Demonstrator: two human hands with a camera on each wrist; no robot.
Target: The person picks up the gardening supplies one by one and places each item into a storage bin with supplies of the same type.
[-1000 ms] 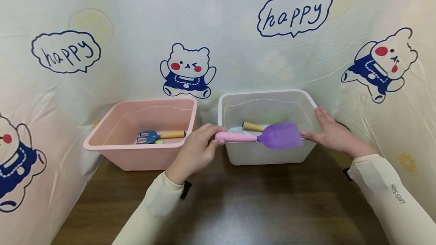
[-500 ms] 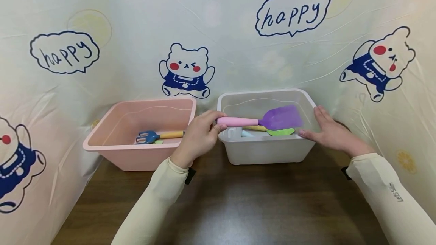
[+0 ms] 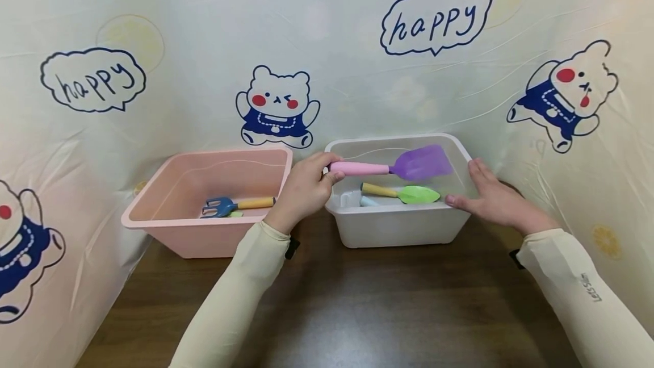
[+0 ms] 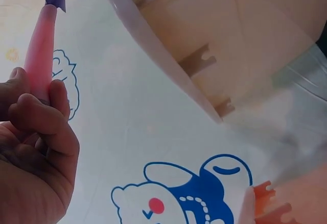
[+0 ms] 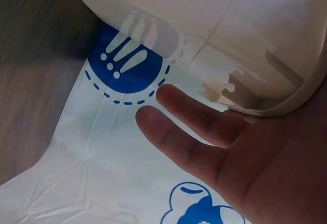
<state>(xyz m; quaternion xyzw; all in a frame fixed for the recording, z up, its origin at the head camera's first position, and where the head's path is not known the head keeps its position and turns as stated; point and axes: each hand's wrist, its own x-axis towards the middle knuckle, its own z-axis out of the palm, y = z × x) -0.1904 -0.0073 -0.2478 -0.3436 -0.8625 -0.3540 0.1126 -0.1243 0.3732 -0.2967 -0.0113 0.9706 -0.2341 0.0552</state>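
My left hand (image 3: 305, 189) pinches the pink handle end of a toy shovel (image 3: 421, 162) with a flat purple blade. The shovel lies level over the white bin (image 3: 398, 230), its blade pointing right. In the left wrist view, fingers and thumb curl round the pink handle (image 4: 42, 50). My right hand (image 3: 495, 203) rests at the white bin's right rim, thumb over the front corner, straight fingers along the outside. In the right wrist view two extended fingers (image 5: 189, 150) show below the rim. Inside the white bin lies a green trowel (image 3: 419, 195) with a yellow handle.
A pink bin (image 3: 209, 243) stands at the left, holding a blue hand fork (image 3: 222, 207) with a yellow handle and a small green piece. A light blue piece (image 3: 368, 201) lies in the white bin. Both bins stand on a brown table (image 3: 368, 311) against a printed curtain (image 3: 347, 44).
My left hand has raised the shovel and moved it back over the white bin, uncovering the green trowel. The right hand stays at the rim.
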